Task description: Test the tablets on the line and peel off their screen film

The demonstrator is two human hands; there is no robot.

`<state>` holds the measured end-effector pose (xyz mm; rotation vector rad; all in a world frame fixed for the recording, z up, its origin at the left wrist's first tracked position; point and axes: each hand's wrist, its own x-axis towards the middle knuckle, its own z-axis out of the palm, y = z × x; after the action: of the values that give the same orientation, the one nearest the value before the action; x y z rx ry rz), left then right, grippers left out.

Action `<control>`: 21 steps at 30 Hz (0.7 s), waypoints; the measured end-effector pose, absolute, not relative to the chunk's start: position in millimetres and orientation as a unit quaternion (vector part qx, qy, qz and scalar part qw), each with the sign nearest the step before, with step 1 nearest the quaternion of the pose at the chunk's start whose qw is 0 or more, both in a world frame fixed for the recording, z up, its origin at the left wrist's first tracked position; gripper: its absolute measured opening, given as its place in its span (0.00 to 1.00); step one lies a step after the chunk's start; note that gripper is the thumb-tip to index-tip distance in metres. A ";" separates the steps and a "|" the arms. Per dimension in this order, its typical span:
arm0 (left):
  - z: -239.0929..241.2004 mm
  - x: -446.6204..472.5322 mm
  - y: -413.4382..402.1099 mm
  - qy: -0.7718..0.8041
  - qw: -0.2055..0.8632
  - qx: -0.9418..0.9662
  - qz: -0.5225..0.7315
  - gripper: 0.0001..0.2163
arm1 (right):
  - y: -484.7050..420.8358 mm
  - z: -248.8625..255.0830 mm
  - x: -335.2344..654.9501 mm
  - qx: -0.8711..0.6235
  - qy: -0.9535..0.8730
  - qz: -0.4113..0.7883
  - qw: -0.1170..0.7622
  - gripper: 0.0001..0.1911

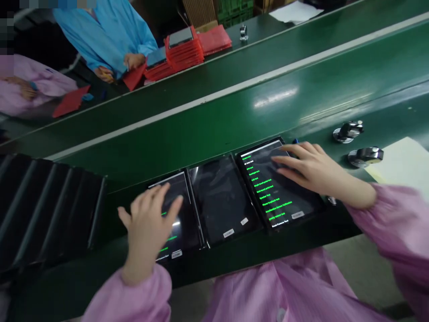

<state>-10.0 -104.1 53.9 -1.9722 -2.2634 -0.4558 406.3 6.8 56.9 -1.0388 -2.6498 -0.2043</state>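
Note:
Three tablets lie side by side on the green bench. Over the left tablet (pixel 191 223), which is lit with green text partly covered by my fingers, my left hand (pixel 149 219) is spread. The middle tablet (pixel 221 197) has a dark screen and two small white labels near its lower edge. On the right tablet (pixel 284 192) a list of test names shows in green and white. My right hand (pixel 308 167) is above its upper right part, fingers stretched out and holding nothing. Whether the fingertips of either hand touch the glass I cannot tell.
Black slabs in a slanted row (pixel 50 205) stand at the left. Two metal-and-black fixtures (pixel 365 156) and a pale paper sheet (pixel 402 158) lie right. Across the bench, a person in blue (pixel 110 31) works beside stacked red sleeves (pixel 184 51); another wears pink (pixel 36 85).

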 end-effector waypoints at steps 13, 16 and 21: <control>37.3 -95.7 -129.1 -0.773 -0.017 -0.616 -0.152 0.15 | 15.2 44.2 369.3 -0.339 -0.922 -0.013 0.186 0.15; 33.1 -107.1 -115.5 -0.797 -0.011 -0.583 -0.156 0.18 | 17.4 45.8 365.2 -0.359 -0.909 -0.055 0.204 0.13; 31.6 -99.6 -100.5 -0.791 -0.014 -0.596 -0.138 0.18 | 30.5 42.0 348.8 -0.332 -0.913 -0.110 0.210 0.17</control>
<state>-99.6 -100.5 31.6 -1.8903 -2.5071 -0.4381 348.8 30.5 42.0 -0.9240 -2.5387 -0.3065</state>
